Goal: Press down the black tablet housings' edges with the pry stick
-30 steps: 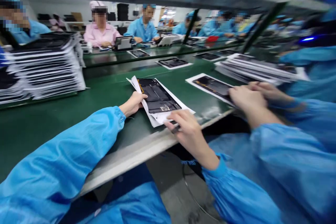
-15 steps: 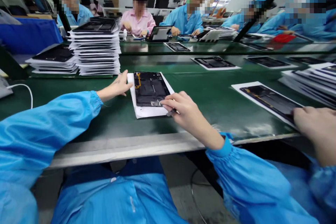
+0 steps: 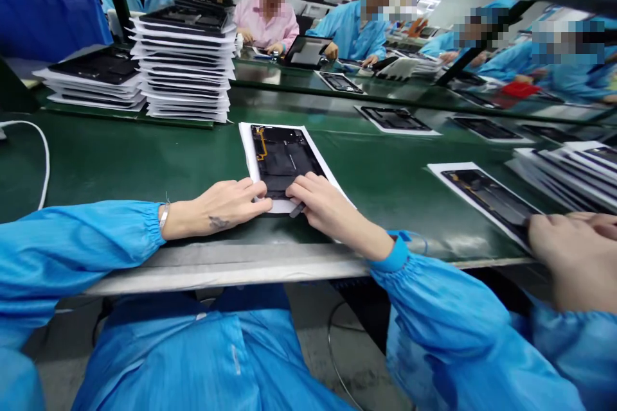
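Note:
A black tablet housing with an orange flex cable along its left side lies on a white sheet on the green bench. My left hand is at its near left corner, with thumb and fingers closed on the edge. At the near right part of the housing is my right hand, its fingers closed round a small grey tool. Most of that tool is hidden in the hand, so its kind cannot be made out. The fingertips of both hands cover the housing's near edge.
Tall stacked housings with white sheets stand at the back left beside a lower stack. To the right, a co-worker's hand touches another housing. More housings lie along the line. Several people sit opposite.
My left hand has come from beside the sheet's far left edge down to the near left corner of the housing, and its fingers have closed. My right hand has shifted slightly left.

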Demonstrator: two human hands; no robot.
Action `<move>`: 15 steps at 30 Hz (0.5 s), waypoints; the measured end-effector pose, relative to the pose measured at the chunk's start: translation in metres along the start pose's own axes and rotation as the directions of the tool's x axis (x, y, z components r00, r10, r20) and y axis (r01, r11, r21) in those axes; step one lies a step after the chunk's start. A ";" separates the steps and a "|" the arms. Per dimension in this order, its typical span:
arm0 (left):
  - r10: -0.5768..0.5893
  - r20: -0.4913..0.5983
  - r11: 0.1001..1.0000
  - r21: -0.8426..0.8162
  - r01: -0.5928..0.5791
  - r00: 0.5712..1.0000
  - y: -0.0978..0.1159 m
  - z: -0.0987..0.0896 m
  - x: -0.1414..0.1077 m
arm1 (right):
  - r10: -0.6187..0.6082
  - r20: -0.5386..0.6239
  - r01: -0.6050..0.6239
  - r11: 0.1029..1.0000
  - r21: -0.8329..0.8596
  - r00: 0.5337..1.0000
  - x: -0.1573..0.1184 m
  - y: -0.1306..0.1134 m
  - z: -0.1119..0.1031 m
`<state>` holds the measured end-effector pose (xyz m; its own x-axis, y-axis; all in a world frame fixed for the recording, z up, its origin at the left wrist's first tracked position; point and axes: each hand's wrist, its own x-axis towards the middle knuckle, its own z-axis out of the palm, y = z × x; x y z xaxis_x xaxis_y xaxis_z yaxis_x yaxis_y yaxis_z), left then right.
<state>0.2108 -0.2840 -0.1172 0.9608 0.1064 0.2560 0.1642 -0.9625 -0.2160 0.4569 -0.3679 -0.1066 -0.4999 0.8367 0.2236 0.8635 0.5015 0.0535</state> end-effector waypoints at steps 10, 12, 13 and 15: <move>-0.371 0.062 0.636 -0.710 0.302 0.927 -0.012 -0.013 0.000 | -0.034 -0.130 0.041 0.998 0.051 0.991 -0.006 -0.001 -0.005; -0.505 0.198 0.307 -0.868 0.389 0.840 -0.020 -0.015 0.004 | -0.006 -0.201 0.021 0.997 0.072 0.980 -0.005 0.003 -0.009; -0.522 0.261 0.191 -0.892 0.409 0.812 -0.024 -0.015 0.008 | 0.004 -0.236 0.017 0.996 0.087 0.972 -0.005 0.004 -0.011; -0.501 0.341 0.063 -0.903 0.426 0.796 -0.029 -0.012 0.021 | 0.015 -0.296 0.019 0.994 0.111 0.955 -0.003 0.005 -0.013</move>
<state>0.2236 -0.2572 -0.0944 0.7584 0.6517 -0.0091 0.2178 -0.2402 0.9460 0.4631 -0.3706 -0.0946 -0.4447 0.7413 0.5027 0.8410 0.5387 -0.0505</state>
